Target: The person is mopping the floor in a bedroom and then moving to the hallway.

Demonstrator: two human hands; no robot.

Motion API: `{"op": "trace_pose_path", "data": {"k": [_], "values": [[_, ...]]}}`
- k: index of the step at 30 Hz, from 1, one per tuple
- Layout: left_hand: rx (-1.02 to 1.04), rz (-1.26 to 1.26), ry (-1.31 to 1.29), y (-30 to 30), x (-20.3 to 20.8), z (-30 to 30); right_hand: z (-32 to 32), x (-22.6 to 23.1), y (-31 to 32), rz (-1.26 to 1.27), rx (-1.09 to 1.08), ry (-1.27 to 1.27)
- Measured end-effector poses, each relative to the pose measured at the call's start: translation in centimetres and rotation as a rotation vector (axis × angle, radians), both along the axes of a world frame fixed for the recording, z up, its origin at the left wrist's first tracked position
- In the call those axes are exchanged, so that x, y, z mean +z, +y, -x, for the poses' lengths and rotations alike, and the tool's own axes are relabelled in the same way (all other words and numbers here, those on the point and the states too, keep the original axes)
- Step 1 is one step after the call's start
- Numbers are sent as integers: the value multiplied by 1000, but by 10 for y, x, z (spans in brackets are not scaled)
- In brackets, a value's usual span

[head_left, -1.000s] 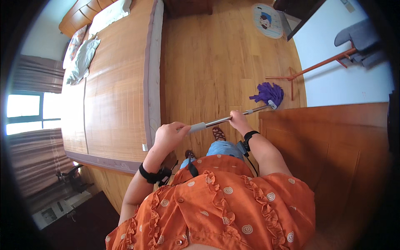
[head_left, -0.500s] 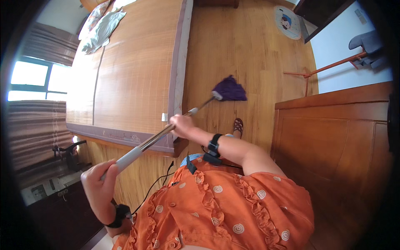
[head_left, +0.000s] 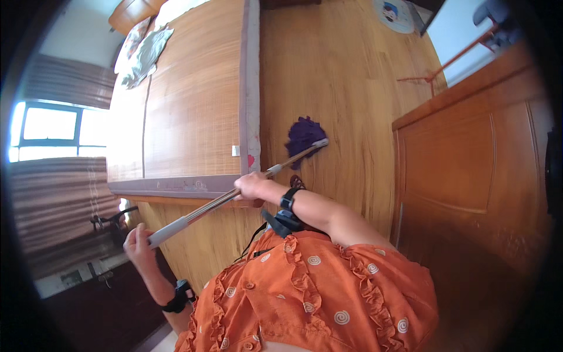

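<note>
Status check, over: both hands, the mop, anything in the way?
Left hand on upper end of mop handle; right hand gripping lower down. Purple mop head on wood floor. Bed close on its left.

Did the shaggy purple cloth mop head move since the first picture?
Yes, the shaggy purple cloth mop head moved left, closer to the wide brown-topped bed.

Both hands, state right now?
Left hand: closed on the handle's top end.
Right hand: closed around the handle, nearer the mop head.
</note>
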State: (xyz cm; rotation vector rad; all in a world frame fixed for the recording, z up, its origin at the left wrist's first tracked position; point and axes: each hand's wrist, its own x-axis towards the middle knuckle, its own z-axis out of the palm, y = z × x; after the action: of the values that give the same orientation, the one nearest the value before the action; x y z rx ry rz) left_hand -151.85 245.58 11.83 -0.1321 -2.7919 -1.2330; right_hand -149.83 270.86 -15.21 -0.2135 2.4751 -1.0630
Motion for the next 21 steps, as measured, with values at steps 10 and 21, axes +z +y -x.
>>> {"op": "trace_pose_path", "data": {"k": [10, 21], "values": [[-467, 153, -96, 173, -57, -28, -148, -41, 137, -142, -759, 25], [-1072, 116, -72, 325, -34, -86, -317, -29, 127, -36, -1299, -139]]}}
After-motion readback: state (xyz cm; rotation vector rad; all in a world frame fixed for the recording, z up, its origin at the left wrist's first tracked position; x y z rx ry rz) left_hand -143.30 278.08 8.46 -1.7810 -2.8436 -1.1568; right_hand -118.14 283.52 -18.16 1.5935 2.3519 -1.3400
